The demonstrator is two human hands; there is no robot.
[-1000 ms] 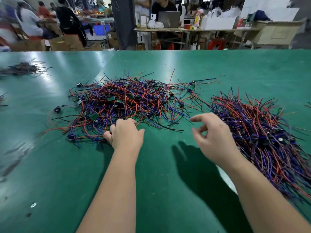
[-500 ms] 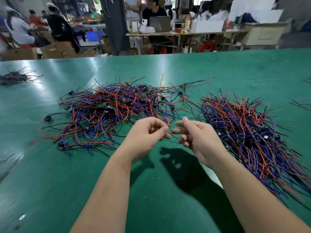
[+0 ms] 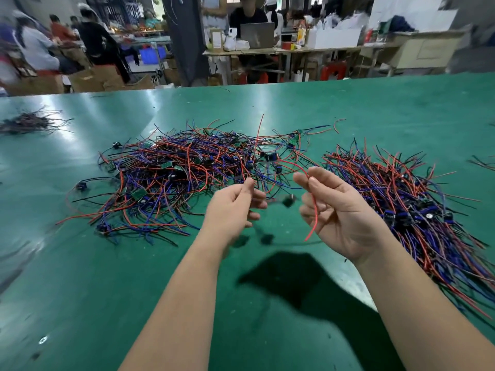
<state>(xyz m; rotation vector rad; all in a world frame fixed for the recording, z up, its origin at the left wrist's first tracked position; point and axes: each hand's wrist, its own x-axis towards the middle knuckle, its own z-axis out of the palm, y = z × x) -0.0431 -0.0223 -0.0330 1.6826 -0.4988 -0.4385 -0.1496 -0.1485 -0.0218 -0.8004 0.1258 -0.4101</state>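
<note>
Wire harness (image 3: 313, 210), tangled heap (image 3: 174, 178) behind

table (image 3: 375, 108): green | wire piles (image 3: 187, 167): red, blue, black | held wire (image 3: 314, 210): red

Green table (image 3: 375, 108): tangled wire heap (image 3: 187, 178), aligned wire pile (image 3: 417, 210).

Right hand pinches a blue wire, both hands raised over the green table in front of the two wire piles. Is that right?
Not quite. The head view shows that the wire pinched by the right hand is red, not blue. The rest holds: it and the left hand are raised over the green table, in front of the left pile and the right pile.
</note>
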